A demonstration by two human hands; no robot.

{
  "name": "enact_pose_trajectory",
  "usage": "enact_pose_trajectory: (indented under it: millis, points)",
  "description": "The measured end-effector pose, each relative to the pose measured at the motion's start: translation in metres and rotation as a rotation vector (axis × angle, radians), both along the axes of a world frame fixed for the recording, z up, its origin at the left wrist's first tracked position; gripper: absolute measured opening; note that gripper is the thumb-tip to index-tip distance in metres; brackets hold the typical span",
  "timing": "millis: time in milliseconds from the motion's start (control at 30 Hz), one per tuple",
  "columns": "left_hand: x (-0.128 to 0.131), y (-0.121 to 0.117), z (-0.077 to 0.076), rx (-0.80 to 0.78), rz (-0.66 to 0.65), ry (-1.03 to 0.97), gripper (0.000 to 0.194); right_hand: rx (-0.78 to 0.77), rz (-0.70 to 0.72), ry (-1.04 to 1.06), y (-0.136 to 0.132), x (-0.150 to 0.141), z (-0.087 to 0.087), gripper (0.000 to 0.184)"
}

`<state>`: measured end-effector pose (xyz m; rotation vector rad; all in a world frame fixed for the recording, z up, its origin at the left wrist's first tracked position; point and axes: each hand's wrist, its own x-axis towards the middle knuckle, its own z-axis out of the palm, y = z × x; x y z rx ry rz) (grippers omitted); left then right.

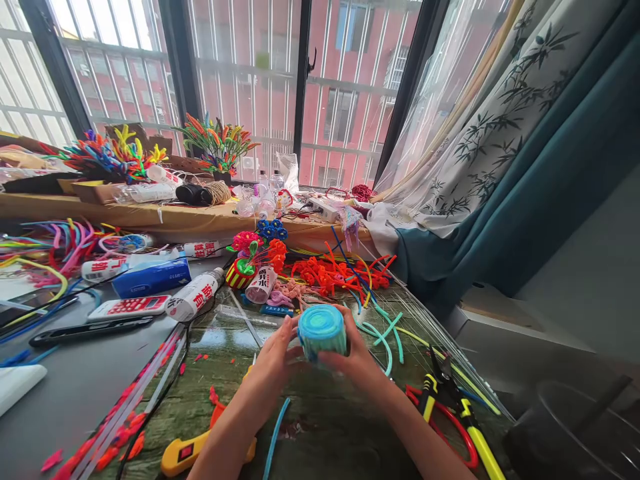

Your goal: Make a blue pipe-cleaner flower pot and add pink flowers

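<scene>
A short round pot-like piece [321,325] of blue and turquoise chenille stems is held above the table, its coiled flat end facing up. My right hand [356,357] grips it from the right, with the thumb across the near side. On the left side, my left hand [274,357] has its fingers against it, partly hidden behind the piece and a little blurred. Just right of it lie loose turquoise stems [387,340]. A single blue stem [276,437] rests between my forearms. Under my left forearm is a yellow-orange tool [186,453], mostly covered.
Pliers with yellow-black handles [477,433] and red-handled scissors [465,457] lie at right. Red chenille flowers [325,275], a striped flower pot [241,273], printed bottles [195,295], a blue pack [153,275] and a calculator [130,307] crowd the back and left. Long wires [445,340] line the right edge.
</scene>
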<state>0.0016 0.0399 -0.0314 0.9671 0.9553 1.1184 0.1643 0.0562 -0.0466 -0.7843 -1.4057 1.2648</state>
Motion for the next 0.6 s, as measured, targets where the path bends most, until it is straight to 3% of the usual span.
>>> enact_pose_trajectory:
  millis: [167,300,467,600]
  points:
    - [0.002,-0.003,-0.003,0.123,-0.012,0.05,0.075,-0.063,-0.068,0.042,0.0,0.001,-0.001,0.07]
    - [0.002,-0.001,-0.005,0.263,0.044,0.187,0.073,-0.016,0.048,0.053,-0.003,-0.002,0.005,0.058]
    - [-0.005,0.006,-0.008,0.33,0.14,0.386,0.074,-0.046,0.085,0.088,0.002,-0.003,0.006,0.067]
    - [-0.009,0.011,-0.016,0.367,0.2,0.491,0.072,-0.021,0.087,0.061,0.009,0.0,-0.001,0.062]
